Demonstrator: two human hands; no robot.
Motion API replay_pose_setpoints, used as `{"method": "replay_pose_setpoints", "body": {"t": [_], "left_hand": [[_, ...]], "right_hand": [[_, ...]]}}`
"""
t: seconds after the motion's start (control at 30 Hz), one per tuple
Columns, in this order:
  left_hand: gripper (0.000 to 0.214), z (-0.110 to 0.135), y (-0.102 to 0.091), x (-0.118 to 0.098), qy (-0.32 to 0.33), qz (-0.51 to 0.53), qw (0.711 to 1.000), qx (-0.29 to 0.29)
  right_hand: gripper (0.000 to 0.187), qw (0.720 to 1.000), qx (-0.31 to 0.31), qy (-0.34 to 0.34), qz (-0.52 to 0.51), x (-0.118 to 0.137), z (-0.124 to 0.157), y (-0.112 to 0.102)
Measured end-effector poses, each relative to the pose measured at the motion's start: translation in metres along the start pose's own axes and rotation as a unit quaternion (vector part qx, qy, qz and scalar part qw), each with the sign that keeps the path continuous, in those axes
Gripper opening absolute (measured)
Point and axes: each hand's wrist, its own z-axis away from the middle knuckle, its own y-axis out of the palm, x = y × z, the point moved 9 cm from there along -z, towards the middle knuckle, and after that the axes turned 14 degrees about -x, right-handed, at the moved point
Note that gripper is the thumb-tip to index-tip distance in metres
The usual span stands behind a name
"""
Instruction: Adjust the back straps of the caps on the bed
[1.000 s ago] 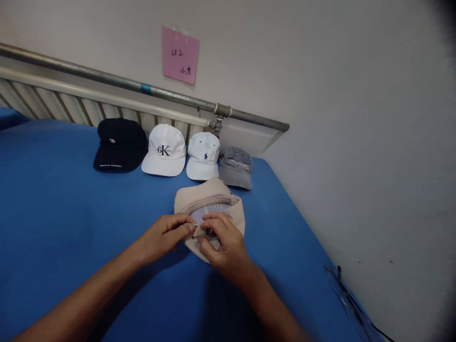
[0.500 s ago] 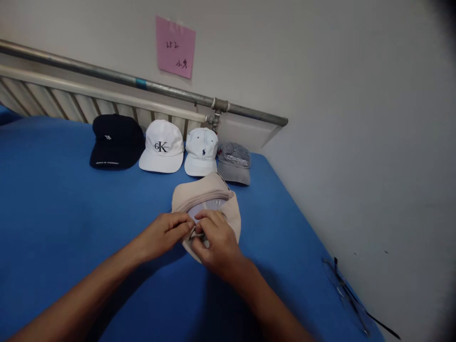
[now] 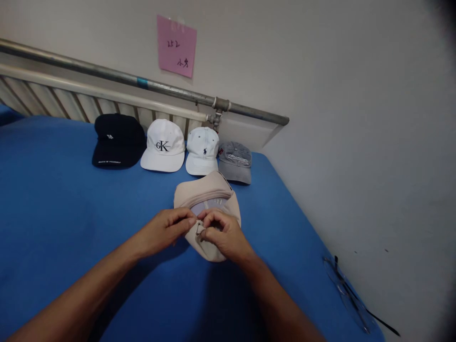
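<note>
A beige cap [image 3: 204, 187] lies on the blue cloth with its brim pointing away and its inside showing. At its near side a back strap with a small metal buckle [image 3: 198, 229] is visible. My left hand [image 3: 167, 228] pinches the strap's edge left of the buckle, thumb against fingers. My right hand [image 3: 226, 235] is closed, thumb and forefinger pinching the strap just right of the buckle. The fingers partly hide the strap.
Behind stand a black cap [image 3: 119, 141], a white cap [image 3: 164, 145], a pale cap [image 3: 202, 151] and a grey cap [image 3: 235, 162] in a row. A radiator [image 3: 46, 95] and pipe [image 3: 171, 90] run behind them. Glasses [image 3: 349, 292] lie at the right edge.
My right hand's fingers have shifted right and curled into a pinch, uncovering the buckle. The left hand stays at the strap, moved slightly up. The row of caps has not moved.
</note>
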Motion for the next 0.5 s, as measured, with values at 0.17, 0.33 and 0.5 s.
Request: {"method": "replay_pose_setpoints", "body": {"t": [0.17, 0.33, 0.5], "left_hand": [[0.047, 0.003, 0.001, -0.011, 0.065, -0.059, 0.996, -0.001], [0.035, 0.002, 0.002, -0.007, 0.067, -0.083, 0.994, 0.016], [0.034, 0.000, 0.004, -0.001, 0.058, -0.094, 0.994, 0.017]], "right_hand": [[0.009, 1.000, -0.010, -0.010, 0.001, 0.001, 0.000, -0.002], [0.006, 0.982, -0.001, 0.108, -0.152, -0.010, 0.000, -0.004], [0.008, 0.957, -0.007, 0.158, -0.244, -0.017, -0.002, -0.005]]}}
